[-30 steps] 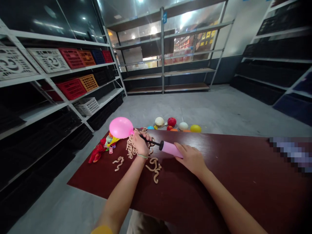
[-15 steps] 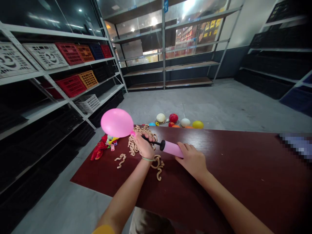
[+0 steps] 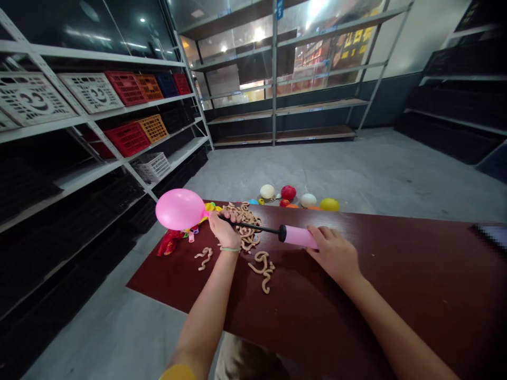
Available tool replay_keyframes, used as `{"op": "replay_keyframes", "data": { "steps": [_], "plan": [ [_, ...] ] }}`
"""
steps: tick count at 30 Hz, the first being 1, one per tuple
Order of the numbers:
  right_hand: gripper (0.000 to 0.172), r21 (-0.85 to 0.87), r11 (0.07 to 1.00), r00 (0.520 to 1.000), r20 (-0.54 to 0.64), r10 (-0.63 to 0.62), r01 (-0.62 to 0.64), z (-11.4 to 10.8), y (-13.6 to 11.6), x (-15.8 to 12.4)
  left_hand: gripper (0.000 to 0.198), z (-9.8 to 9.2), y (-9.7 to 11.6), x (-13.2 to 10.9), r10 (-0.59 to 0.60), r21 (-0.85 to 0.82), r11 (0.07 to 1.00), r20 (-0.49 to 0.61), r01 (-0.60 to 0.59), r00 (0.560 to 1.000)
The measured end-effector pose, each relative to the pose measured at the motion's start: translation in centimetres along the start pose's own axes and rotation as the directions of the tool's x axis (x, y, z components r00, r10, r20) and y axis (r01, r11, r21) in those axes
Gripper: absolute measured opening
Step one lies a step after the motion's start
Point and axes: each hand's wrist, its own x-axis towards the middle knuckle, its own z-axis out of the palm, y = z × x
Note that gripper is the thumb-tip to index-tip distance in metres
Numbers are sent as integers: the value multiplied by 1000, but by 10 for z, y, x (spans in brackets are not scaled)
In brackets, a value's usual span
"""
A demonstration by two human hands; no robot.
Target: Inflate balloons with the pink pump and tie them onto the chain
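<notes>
A pink balloon, partly inflated, sticks out to the left of my left hand. That hand is closed around the black handle end of a balloon pump, by the balloon's neck. My right hand grips the pump's pink barrel, and a long stretch of black rod shows between the two hands. Beneath and behind my left hand lies a pile of beige, curly, worm-like pieces. Smaller groups of the same curly pieces rest nearer to me. Limp red balloons and other coloured ones lie at the table's left end.
The dark red table spans the front. Beyond its far edge, inflated balloons, among them a yellow one, sit on the grey floor. Shelves with plastic crates stand at left, and a metal rack at the back. A blurred-out item lies far right.
My hands have moved apart, so more of the pump's black rod shows. My right hand has gone right with the barrel. The balloon sits slightly lower and further left.
</notes>
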Motion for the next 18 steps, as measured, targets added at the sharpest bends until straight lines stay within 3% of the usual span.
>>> {"op": "replay_keyframes", "data": {
  "steps": [4, 10, 13, 18],
  "plan": [
    [44, 46, 999, 999, 22, -23, 22, -3, -20, -10, 22, 1, -5, -12, -19, 0, 1000, 2, 19, 1000],
    [48, 192, 981, 1000, 7, -26, 24, -2, -50, -15, 29, 7, -31, -49, -162, 20, 987, 137, 160, 977],
    [41, 190, 981, 999, 40, -36, 28, 1, -45, -11, 34, 7, -34, -49, -183, 27, 983, 172, 181, 968],
    [40, 104, 994, 999, 28, -41, 38, 5, -10, -3, 24, 4, -17, -20, -121, 15, 993, 64, 120, 991]
  ]
}}
